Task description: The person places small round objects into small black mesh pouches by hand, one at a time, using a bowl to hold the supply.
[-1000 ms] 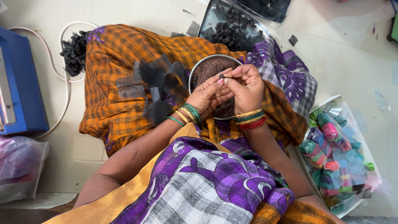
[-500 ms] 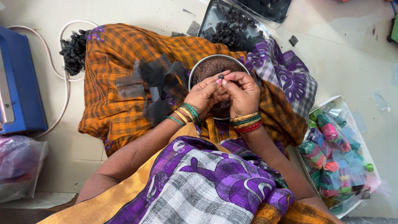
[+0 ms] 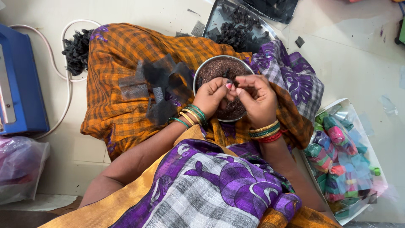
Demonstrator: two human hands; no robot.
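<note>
Moved a bit closer together since half a second back: both hands now meeting fingertip to fingertip over the round steel bowl (image 3: pixel 202 71) of dark brown grains. Left hand (image 3: pixel 213 98) curled, thumb and forefinger pinched on something tiny and dark, too small to tell what. Right hand (image 3: pixel 256 98) pinching at the same spot, fingers bent inward. Bowl sitting on the orange checked cloth (image 3: pixel 122 63) across the lap, black mesh scraps (image 3: pixel 158 90) just beside it. Off to the right, white tray (image 3: pixel 337 105) of colourful wrapped bits; blue box (image 3: pixel 19 88) far left.
</note>
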